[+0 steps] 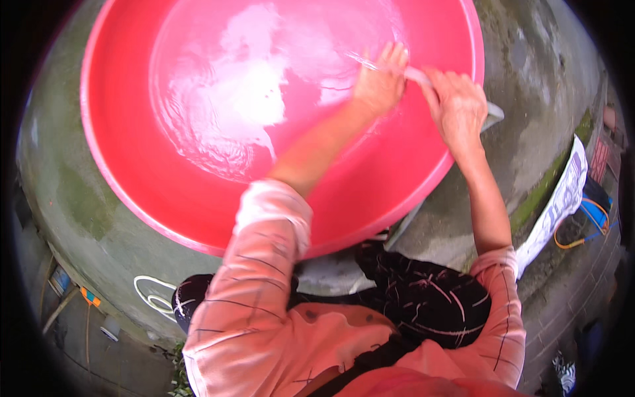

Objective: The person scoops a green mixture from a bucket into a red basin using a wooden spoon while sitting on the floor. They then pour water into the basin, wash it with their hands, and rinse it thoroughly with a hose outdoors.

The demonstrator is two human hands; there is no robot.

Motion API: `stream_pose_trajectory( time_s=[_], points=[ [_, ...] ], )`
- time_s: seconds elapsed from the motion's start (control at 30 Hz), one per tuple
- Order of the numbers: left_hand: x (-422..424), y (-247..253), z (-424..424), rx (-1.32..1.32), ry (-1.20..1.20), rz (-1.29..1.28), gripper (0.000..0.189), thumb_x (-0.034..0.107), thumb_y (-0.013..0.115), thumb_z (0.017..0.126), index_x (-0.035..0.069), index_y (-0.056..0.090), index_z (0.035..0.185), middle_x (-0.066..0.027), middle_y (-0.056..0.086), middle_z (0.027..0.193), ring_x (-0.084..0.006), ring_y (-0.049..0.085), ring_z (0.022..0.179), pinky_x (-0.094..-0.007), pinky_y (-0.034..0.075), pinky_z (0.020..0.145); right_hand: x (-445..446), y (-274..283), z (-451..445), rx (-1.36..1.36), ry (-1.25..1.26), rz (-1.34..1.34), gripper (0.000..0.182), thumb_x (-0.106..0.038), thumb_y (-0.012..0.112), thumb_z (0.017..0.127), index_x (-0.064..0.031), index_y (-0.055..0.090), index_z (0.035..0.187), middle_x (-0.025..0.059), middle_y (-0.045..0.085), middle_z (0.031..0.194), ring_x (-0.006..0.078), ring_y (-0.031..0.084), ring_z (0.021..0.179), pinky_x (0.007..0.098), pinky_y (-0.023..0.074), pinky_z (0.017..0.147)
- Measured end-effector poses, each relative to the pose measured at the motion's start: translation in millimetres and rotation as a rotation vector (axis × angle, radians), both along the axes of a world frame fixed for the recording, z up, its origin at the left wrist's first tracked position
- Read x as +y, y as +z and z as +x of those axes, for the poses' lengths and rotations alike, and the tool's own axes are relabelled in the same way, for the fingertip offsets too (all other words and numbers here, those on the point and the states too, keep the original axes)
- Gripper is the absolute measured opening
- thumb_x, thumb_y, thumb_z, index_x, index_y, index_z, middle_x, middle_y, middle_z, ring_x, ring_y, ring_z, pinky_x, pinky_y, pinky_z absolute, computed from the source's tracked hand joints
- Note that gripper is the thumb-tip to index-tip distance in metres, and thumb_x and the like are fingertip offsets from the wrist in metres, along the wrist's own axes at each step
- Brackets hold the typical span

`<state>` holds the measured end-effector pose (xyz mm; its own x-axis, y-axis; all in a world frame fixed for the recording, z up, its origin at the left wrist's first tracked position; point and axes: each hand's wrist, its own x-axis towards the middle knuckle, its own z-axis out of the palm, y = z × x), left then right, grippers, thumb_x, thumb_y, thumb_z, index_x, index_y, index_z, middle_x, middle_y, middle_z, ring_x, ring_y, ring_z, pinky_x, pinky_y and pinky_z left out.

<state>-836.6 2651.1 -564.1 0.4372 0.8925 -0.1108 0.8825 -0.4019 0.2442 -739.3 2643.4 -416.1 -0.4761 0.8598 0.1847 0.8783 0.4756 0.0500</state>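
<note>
A large round red plastic tub (198, 198) holds shallow water (218, 144) that ripples and reflects bright light. My right hand (459, 101), at the tub's right rim, is closed round a pale hose (416, 75). Water runs from the hose's end towards the middle of the tub. My left hand (381, 82) reaches into the tub beside the stream, fingers extended and slightly blurred, with nothing seen in it. Whether it touches the tub's bottom cannot be told.
Wet concrete (516, 168) with moss surrounds the tub. A white printed sack (555, 208) lies at the right, near a blue object (595, 213) with an orange edge. A coiled white hose (154, 297) is at lower left, near a white container (110, 328).
</note>
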Motion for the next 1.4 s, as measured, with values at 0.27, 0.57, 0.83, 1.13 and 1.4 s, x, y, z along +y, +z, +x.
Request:
stream_pose_trajectory(
  time_s=[0.27,0.57,0.83,1.13,1.4],
  points=[
    [40.3,5.1,-75.2,-0.517,0.337,0.513,0.058,0.041,0.028,0.093,0.014,0.016,0.143,-0.0065,0.013,0.149,-0.0297,0.003,0.138,-0.0532,0.006,0.109,-0.5,9.1,-4.1,0.122,-0.054,0.003,0.025,-0.014,0.071,0.070,-0.0101,0.066,0.094,0.0032,0.057,0.069,0.0193,0.054,0.061,0.0309,0.0412,0.057],
    [-134.5,34.5,-86.5,-0.782,-0.386,-0.452,0.050,0.037,0.031,0.095,0.022,0.023,0.142,-0.0052,0.014,0.149,-0.0243,0.008,0.138,-0.0463,0.003,0.111,6.4,1.9,7.4,0.029,0.042,0.091,0.018,-0.025,0.069,0.075,-0.0154,0.067,0.090,-0.0012,0.058,0.063,0.0093,0.051,0.053,0.0275,0.0369,0.050],
    [-116.2,32.1,-268.8,-0.123,-0.884,-0.481,0.050,0.037,0.038,0.093,0.025,0.028,0.140,0.0010,0.015,0.149,-0.0190,0.009,0.138,-0.0500,0.004,0.111,2.2,5.7,6.0,0.163,-0.096,0.039,0.019,-0.020,0.063,0.073,-0.0143,0.066,0.090,-0.0019,0.055,0.066,0.0141,0.054,0.064,0.0290,0.0359,0.066],
    [-48.1,90.7,40.9,-1.618,-0.021,-0.594,0.058,0.040,0.017,0.095,0.006,0.014,0.142,-0.0187,0.009,0.147,-0.0322,0.004,0.137,-0.0426,0.012,0.110,8.6,1.2,20.6,0.624,-0.308,-0.017,0.021,-0.014,0.058,0.073,-0.0110,0.066,0.092,0.0032,0.059,0.073,0.0177,0.057,0.070,0.0308,0.0403,0.069],
    [-112.2,49.6,-39.6,-0.846,-0.294,-0.578,0.058,0.027,0.030,0.093,0.006,0.011,0.143,-0.0121,0.003,0.150,-0.0270,0.002,0.139,-0.0409,0.006,0.111,24.4,1.6,34.7,0.616,-0.269,-0.070,0.020,-0.008,0.052,0.075,-0.0082,0.065,0.091,0.0047,0.057,0.069,0.0193,0.054,0.067,0.0314,0.0424,0.068]
  ],
)
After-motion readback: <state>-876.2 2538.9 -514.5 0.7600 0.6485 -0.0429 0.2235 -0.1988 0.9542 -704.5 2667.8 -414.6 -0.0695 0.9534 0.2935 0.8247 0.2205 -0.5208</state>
